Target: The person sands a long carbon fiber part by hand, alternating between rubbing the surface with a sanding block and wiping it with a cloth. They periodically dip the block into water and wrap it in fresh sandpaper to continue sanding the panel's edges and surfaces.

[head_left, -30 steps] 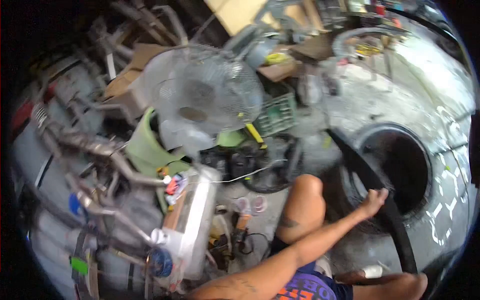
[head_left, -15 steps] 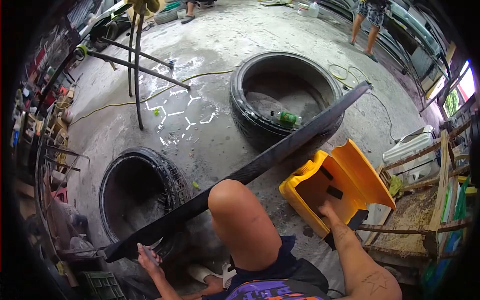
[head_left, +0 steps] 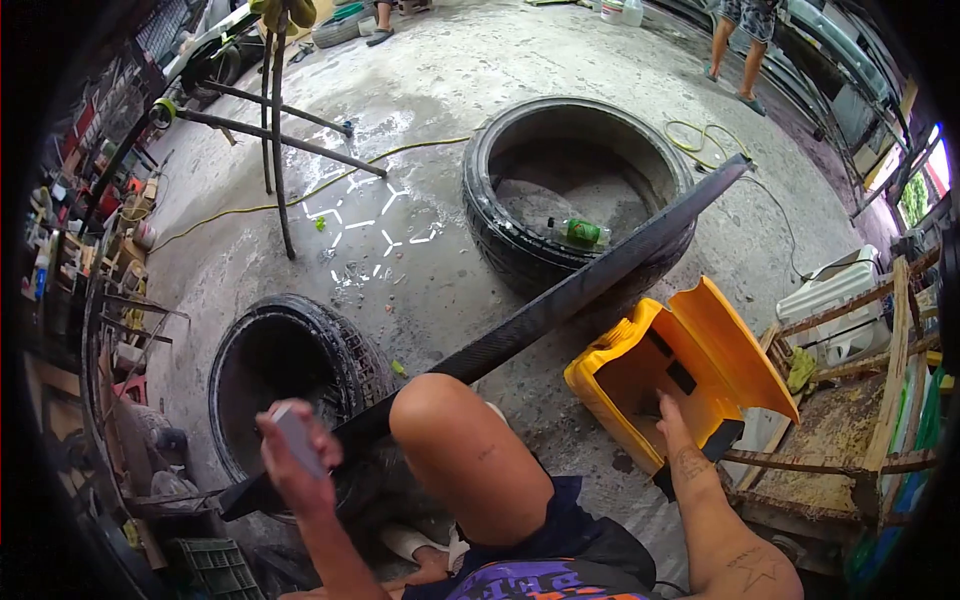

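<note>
1. While my left hand is closed tight around a small grey block, it is up in the air just above the near end of the long black strip. If my fingers go loose, I think the block could drop into the near tyre on the left.
2. The strip runs from low on the near left, past my knee, up to the far right, where it crosses over the far tyre. No hand is on it. It looks like it only leans there, so a bump from my knee could make it slide or tip.
3. If the far end swings, it might knock the green bottle that lies inside the far tyre.
4. My right hand is reaching into the yellow shell on the right. I cannot tell if those fingers are apart or gripping something. The shell sits tilted on the floor, so a push could tip it over.
5. My eyes cannot watch both hands at once, so one of them may slip.
6. Two people stand well apart at the far side. They look too far off for the strip to reach.
</note>
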The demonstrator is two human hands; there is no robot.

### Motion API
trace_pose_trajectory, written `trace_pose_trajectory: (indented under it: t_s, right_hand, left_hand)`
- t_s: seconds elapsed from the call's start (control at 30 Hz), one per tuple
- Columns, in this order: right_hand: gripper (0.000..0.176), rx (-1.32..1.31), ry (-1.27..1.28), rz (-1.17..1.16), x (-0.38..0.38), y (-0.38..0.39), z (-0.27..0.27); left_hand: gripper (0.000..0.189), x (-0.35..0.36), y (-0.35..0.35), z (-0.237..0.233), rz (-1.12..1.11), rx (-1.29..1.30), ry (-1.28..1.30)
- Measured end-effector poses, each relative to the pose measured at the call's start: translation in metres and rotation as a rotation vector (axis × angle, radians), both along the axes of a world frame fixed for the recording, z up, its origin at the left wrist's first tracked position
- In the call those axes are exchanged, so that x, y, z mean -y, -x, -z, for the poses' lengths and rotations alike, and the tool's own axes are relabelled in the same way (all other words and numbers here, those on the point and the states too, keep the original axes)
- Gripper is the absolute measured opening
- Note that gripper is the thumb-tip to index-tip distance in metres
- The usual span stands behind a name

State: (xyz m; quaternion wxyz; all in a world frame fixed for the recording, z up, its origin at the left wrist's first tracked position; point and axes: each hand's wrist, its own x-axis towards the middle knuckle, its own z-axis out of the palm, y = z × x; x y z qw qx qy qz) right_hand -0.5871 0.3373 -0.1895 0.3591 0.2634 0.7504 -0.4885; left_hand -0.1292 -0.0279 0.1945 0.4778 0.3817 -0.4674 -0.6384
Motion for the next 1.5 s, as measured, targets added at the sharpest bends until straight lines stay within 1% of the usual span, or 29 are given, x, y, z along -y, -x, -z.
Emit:
trace_pose_trajectory:
  t_s: [0.03, 0.07, 0.1, 0.13, 0.17, 0.2, 0.23, 0.3, 0.33, 0.37, 0.4, 0.43, 0.47, 0.53, 0.57, 0.63, 0.67, 0.73, 0.87, 0.93, 0.97, 1.0, 1.07, 1.1, 1.2, 1.27, 1.37, 1.47, 1.5]
  right_hand:
    - [0.04, 0.004, 0.004, -0.004, 0.004, -0.001, -0.002]
    - [0.038, 0.017, 0.021, 0.021, 0.005, -0.002, -0.003]
    - [0.035, 0.03, 0.037, 0.044, 0.004, 0.0, 0.0]
    - [0.035, 0.028, 0.039, 0.039, -0.001, 0.006, 0.019]
    - [0.045, 0.075, 0.187, 0.06, -0.004, 0.008, 0.039]
    - [0.055, 0.12, 0.333, 0.08, -0.008, 0.012, 0.056]
    - [0.055, 0.114, 0.328, 0.074, -0.012, 0.013, 0.06]
    - [0.054, 0.031, 0.109, 0.019, -0.013, 0.017, 0.059]
    - [0.054, 0.021, 0.105, 0.012, -0.008, 0.017, 0.049]
    - [0.053, -0.009, 0.128, 0.037, -0.004, 0.015, 0.04]
    - [0.052, -0.034, 0.148, 0.064, -0.009, 0.014, 0.041]
    - [0.039, -0.065, 0.286, 0.23, -0.034, 0.028, 0.077]
    - [0.039, -0.056, 0.262, 0.227, -0.061, 0.031, 0.106]
    - [0.039, 0.166, 0.569, 0.281, -0.038, 0.037, 0.07]
    - [0.039, 0.159, 0.566, 0.272, -0.027, 0.037, 0.048]
    - [0.039, 0.141, 0.78, 0.158, -0.02, 0.026, 0.001]
    - [0.039, 0.134, 0.768, 0.166, -0.012, 0.018, -0.035]
    - [0.042, 0.148, 0.838, 0.042, 0.015, 0.007, -0.103]
    - [0.042, 0.121, 0.743, -0.067, 0.07, -0.013, -0.201]
    - [0.043, 0.111, 0.742, -0.319, 0.106, -0.033, -0.253]
    - [0.042, 0.137, 0.61, -0.467, 0.119, -0.039, -0.279]
    - [0.042, 0.134, 0.607, -0.476, 0.128, -0.042, -0.276]
    - [0.038, -0.142, 0.429, -0.659, 0.145, -0.041, -0.266]
    - [0.039, -0.088, 0.443, -0.669, 0.152, -0.042, -0.278]
    - [0.037, -0.001, 0.485, -0.628, 0.167, -0.04, -0.298]
    - [0.036, 0.007, 0.527, -0.585, 0.17, -0.042, -0.302]
    - [0.035, -0.008, 0.553, -0.575, 0.167, -0.039, -0.296]
    - [0.036, -0.097, 0.489, -0.626, 0.168, -0.034, -0.294]
    - [0.037, -0.142, 0.444, -0.649, 0.167, -0.032, -0.295]
  left_hand:
    - [0.054, -0.003, 0.033, -0.013, 0.136, -0.118, -0.043]
    - [0.052, -0.013, 0.076, -0.025, 0.126, -0.281, -0.146]
    - [0.05, -0.034, 0.127, -0.037, -0.039, -0.328, -0.206]
    - [0.05, -0.04, 0.152, -0.03, 0.309, -0.383, -0.3]
    - [0.053, -0.048, 0.189, -0.02, 0.568, -0.354, -0.346]
    - [0.059, -0.068, 0.226, -0.014, 0.631, -0.291, -0.439]
    - [0.061, -0.092, 0.257, -0.008, 0.657, -0.27, -0.547]
    - [0.059, -0.135, 0.291, 0.042, 0.744, -0.32, -0.739]
    - [0.057, -0.154, 0.293, 0.071, 0.741, -0.303, -0.818]
    - [0.058, -0.166, 0.287, 0.096, 0.735, -0.194, -0.872]
    - [0.058, -0.168, 0.285, 0.113, 0.732, -0.204, -0.878]
    - [0.061, -0.171, 0.281, 0.129, 0.723, 0.034, -0.73]
    - [0.065, -0.178, 0.275, 0.142, 0.707, 0.273, -0.587]
    - [0.067, -0.169, 0.285, 0.153, 0.687, 0.237, -0.611]
    - [0.068, -0.16, 0.294, 0.155, 0.682, 0.207, -0.617]
    - [0.067, -0.141, 0.297, 0.164, 0.596, 0.211, -0.65]
    - [0.067, -0.135, 0.298, 0.17, 0.587, 0.216, -0.659]
    - [0.066, -0.133, 0.298, 0.167, 0.587, 0.217, -0.665]
    - [0.067, -0.141, 0.311, 0.179, 0.596, 0.167, -0.559]
    - [0.068, -0.14, 0.315, 0.18, 0.546, 0.021, -0.809]
    - [0.069, -0.135, 0.314, 0.187, 0.591, 0.09, -0.822]
    - [0.069, -0.135, 0.319, 0.198, 0.587, 0.08, -0.822]
    - [0.069, -0.139, 0.33, 0.218, 0.46, 0.095, -0.686]
    - [0.068, -0.136, 0.328, 0.196, 0.383, 0.0, -0.752]
    - [0.065, -0.125, 0.322, 0.185, 0.345, -0.01, -0.762]
    - [0.063, -0.121, 0.322, 0.191, 0.392, -0.097, -0.747]
    - [0.062, -0.111, 0.308, 0.169, 0.503, 0.109, -0.654]
    - [0.061, -0.107, 0.313, 0.177, 0.543, 0.176, -0.602]
    - [0.054, -0.104, 0.318, 0.176, 0.597, 0.259, -0.598]
